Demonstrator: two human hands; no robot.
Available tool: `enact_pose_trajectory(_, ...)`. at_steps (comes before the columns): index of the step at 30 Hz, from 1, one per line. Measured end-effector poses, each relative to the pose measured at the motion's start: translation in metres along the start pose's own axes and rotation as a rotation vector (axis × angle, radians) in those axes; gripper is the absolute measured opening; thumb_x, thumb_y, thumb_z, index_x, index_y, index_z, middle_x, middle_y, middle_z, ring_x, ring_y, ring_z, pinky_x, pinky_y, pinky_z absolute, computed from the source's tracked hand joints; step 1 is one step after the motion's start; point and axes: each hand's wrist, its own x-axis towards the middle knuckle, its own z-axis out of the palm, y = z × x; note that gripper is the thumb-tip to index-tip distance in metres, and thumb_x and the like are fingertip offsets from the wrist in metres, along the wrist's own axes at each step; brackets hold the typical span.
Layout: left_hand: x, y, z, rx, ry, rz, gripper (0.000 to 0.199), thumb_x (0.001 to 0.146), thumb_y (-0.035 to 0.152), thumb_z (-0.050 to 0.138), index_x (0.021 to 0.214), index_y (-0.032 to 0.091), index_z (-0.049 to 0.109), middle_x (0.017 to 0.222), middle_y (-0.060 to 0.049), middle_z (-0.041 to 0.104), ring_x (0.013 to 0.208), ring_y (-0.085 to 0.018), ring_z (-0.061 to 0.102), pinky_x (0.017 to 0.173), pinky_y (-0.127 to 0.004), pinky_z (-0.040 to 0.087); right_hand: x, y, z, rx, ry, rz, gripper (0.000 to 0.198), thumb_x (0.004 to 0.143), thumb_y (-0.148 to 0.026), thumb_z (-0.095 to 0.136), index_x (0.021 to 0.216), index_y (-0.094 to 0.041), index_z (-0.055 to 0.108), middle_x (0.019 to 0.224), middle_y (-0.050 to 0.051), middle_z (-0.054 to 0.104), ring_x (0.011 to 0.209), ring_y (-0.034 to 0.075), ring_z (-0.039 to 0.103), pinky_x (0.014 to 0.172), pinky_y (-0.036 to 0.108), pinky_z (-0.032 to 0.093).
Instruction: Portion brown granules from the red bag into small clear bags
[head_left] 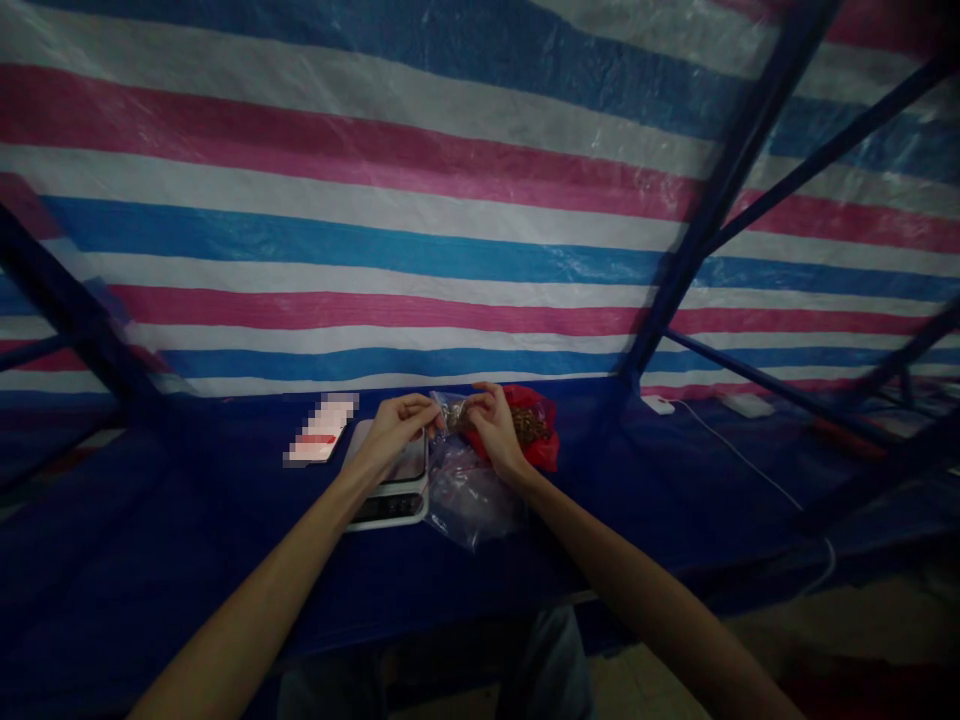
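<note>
A small clear plastic bag with brassy little pieces in it is between my two hands. My left hand pinches its left edge, above the right side of a white kitchen scale. From the other side, my right hand has its fingers closed on the bag's upper right part. Just behind and right of that hand lies an open red plastic bag, holding many small gold-brown pieces. Loose clear plastic bags lie below my hands, next to the scale. My fingertips are partly blurred.
A phone, partly pixelated, lies left of the scale on the blue table. Blue metal posts rise at both sides before a striped plastic sheet. At the right, a white plug and cable run across the surface.
</note>
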Motion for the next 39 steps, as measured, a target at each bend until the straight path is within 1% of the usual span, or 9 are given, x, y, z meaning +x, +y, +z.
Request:
enact_pose_trajectory(3, -0.002, 0.000, 0.004, -0.013, 0.054, 0.042, 0.022, 0.081, 0.035, 0.074, 0.074, 0.015, 0.068, 0.068, -0.002, 0.065, 0.060, -0.011, 0.054, 0.057, -0.023, 0.039, -0.007, -0.006, 0.003, -0.300, -0.043, -0.189, 0.043, 0.082, -0.014, 0.055, 0.124, -0.024, 0.049, 0.114, 0.007, 0.058, 0.102, 0.021, 0.061, 0.090, 0.039, 0.051)
enact_pose_trajectory(6, -0.003, -0.004, 0.006, -0.059, 0.084, 0.064, 0.022, 0.079, 0.035, 0.075, 0.076, 0.016, 0.066, 0.066, 0.001, 0.059, 0.058, -0.009, 0.051, 0.056, -0.022, 0.037, -0.015, -0.018, 0.008, -0.570, 0.003, -0.439, 0.041, 0.085, -0.011, 0.053, 0.123, -0.024, 0.054, 0.128, 0.011, 0.053, 0.125, 0.025, 0.050, 0.109, 0.048, 0.040)
enact_pose_trajectory(9, -0.004, -0.007, 0.008, -0.091, 0.096, 0.079, 0.023, 0.080, 0.037, 0.074, 0.078, 0.017, 0.063, 0.065, 0.003, 0.054, 0.055, -0.008, 0.045, 0.052, -0.022, 0.033, -0.022, -0.029, 0.012, -0.650, 0.022, -0.513, 0.033, 0.088, -0.012, 0.054, 0.117, -0.026, 0.060, 0.133, 0.010, 0.050, 0.130, 0.027, 0.044, 0.113, 0.052, 0.034)
enact_pose_trajectory(13, -0.004, -0.011, 0.009, -0.064, 0.072, 0.112, 0.025, 0.082, 0.040, 0.071, 0.077, 0.018, 0.060, 0.062, 0.003, 0.048, 0.053, -0.009, 0.040, 0.050, -0.023, 0.030, -0.029, -0.038, 0.015, -0.509, -0.076, -0.437, 0.016, 0.094, -0.019, 0.053, 0.101, -0.028, 0.066, 0.112, 0.007, 0.057, 0.112, 0.026, 0.053, 0.102, 0.046, 0.041)
enact_pose_trajectory(19, -0.005, -0.012, 0.011, -0.064, 0.033, 0.131, 0.024, 0.082, 0.041, 0.073, 0.081, 0.019, 0.063, 0.072, -0.001, 0.060, 0.063, -0.013, 0.054, 0.060, -0.026, 0.042, -0.031, -0.037, 0.019, -0.268, -0.209, -0.232, 0.015, 0.099, -0.032, 0.054, 0.090, -0.023, 0.062, 0.083, 0.001, 0.060, 0.079, 0.018, 0.055, 0.076, 0.031, 0.044)
enact_pose_trajectory(22, -0.005, -0.012, 0.013, -0.033, -0.008, 0.147, 0.023, 0.083, 0.039, 0.073, 0.079, 0.019, 0.064, 0.068, -0.001, 0.061, 0.061, -0.014, 0.055, 0.060, -0.028, 0.043, -0.029, -0.036, 0.020, -0.182, -0.193, -0.175, 0.018, 0.099, -0.034, 0.056, 0.085, -0.022, 0.061, 0.079, -0.001, 0.060, 0.073, 0.015, 0.055, 0.071, 0.028, 0.043)
enact_pose_trajectory(26, -0.006, -0.012, 0.012, 0.055, 0.009, 0.198, 0.024, 0.081, 0.039, 0.075, 0.077, 0.018, 0.064, 0.067, -0.001, 0.063, 0.061, -0.015, 0.057, 0.060, -0.028, 0.044, -0.025, -0.036, 0.021, -0.064, -0.228, -0.105, 0.024, 0.098, -0.037, 0.058, 0.080, -0.022, 0.059, 0.071, -0.002, 0.059, 0.067, 0.014, 0.055, 0.066, 0.027, 0.044)
enact_pose_trajectory(34, -0.006, -0.015, 0.010, 0.092, -0.020, 0.217, 0.028, 0.084, 0.043, 0.072, 0.078, 0.018, 0.063, 0.067, 0.000, 0.063, 0.062, -0.015, 0.057, 0.062, -0.027, 0.044, -0.019, -0.026, 0.018, 0.084, -0.260, 0.056, 0.024, 0.092, -0.046, 0.067, 0.088, -0.023, 0.060, 0.071, -0.002, 0.064, 0.065, 0.015, 0.061, 0.066, 0.029, 0.049)
enact_pose_trajectory(39, -0.009, -0.012, 0.014, 0.191, -0.056, 0.233, 0.028, 0.087, 0.043, 0.069, 0.076, 0.018, 0.064, 0.066, 0.000, 0.063, 0.062, -0.014, 0.055, 0.062, -0.027, 0.040, -0.017, -0.024, 0.017, 0.122, -0.280, 0.126, 0.027, 0.089, -0.048, 0.069, 0.082, -0.023, 0.059, 0.067, -0.002, 0.065, 0.059, 0.015, 0.060, 0.060, 0.028, 0.050)
